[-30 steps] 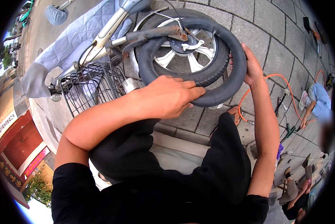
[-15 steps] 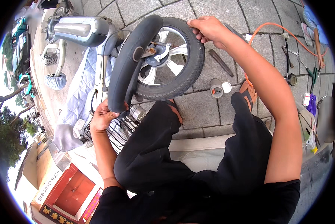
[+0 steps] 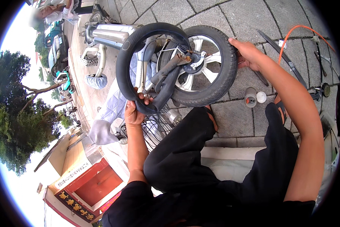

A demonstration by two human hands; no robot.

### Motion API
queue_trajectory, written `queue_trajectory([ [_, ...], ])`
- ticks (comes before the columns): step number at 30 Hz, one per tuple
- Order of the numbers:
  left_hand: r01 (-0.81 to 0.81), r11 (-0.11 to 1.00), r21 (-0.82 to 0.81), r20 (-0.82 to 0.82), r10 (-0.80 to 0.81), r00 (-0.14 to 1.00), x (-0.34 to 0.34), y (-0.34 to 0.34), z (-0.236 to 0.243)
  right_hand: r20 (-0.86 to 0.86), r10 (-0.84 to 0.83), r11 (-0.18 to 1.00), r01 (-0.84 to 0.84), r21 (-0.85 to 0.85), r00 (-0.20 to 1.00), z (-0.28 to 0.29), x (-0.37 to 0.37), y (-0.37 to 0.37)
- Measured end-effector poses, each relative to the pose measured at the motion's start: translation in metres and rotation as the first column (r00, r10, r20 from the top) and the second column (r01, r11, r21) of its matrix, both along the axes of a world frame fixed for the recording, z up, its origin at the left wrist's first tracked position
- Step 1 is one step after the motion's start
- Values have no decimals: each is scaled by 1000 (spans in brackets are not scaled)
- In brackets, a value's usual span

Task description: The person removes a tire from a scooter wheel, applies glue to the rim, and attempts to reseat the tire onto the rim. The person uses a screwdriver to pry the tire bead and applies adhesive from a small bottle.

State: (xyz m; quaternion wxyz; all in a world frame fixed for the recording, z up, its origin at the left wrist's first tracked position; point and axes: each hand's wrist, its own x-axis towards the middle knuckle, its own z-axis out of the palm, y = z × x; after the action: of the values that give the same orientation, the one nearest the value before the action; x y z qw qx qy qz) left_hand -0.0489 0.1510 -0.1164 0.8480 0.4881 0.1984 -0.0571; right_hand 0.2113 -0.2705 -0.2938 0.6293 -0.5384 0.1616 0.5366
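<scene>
- The silver wheel (image 3: 192,68) is showing me broad, pale metal spokes, a dark round hub and a black, treaded rubber tyre about its rim.
- The inner tube (image 3: 122,64) — smooth, matte black rubber in a loose ring — is hanging at the wheel's left, its right side crossing over the wheel's left edge.
- The left hand (image 3: 136,108), below and left of the wheel, is holding the tube's lower curve, fingers folded closed around the rubber.
- The right hand (image 3: 247,54), at the wheel's right edge, is staying half open, its thumb touching the tyre; whether the fingers are gripping, I cannot tell.
- A rust-stained metal fork leg (image 3: 166,72) is reaching the wheel's hub from the left.
- Below and right of the wheel, a grey cylindrical can (image 3: 250,97) is sitting just beside a round white lid (image 3: 261,97).
- Farther right of the wheel, an orange hose (image 3: 302,26) is curving over rough grey paving (image 3: 234,117).
- Below and left of the wheel, a black wire basket (image 3: 155,125) is resting near a pale quilted cover (image 3: 115,100).
</scene>
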Motion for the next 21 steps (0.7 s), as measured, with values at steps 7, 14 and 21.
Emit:
queue_trajectory([
  [7, 12, 1000, 22, 15, -12, 1000, 0, -3, 6, -26, -52, 997, 53, 49, 998, 5, -5, 1],
  [14, 7, 962, 273, 83, -31, 996, 33, -27, 34, -61, -93, 980, 102, 168, 994, -6, -14, 1],
  [21, -208, 753, 624, 109, 180, 978, 60, -38, 40, -52, -94, 991, 99, 94, 994, -9, -17, 8],
])
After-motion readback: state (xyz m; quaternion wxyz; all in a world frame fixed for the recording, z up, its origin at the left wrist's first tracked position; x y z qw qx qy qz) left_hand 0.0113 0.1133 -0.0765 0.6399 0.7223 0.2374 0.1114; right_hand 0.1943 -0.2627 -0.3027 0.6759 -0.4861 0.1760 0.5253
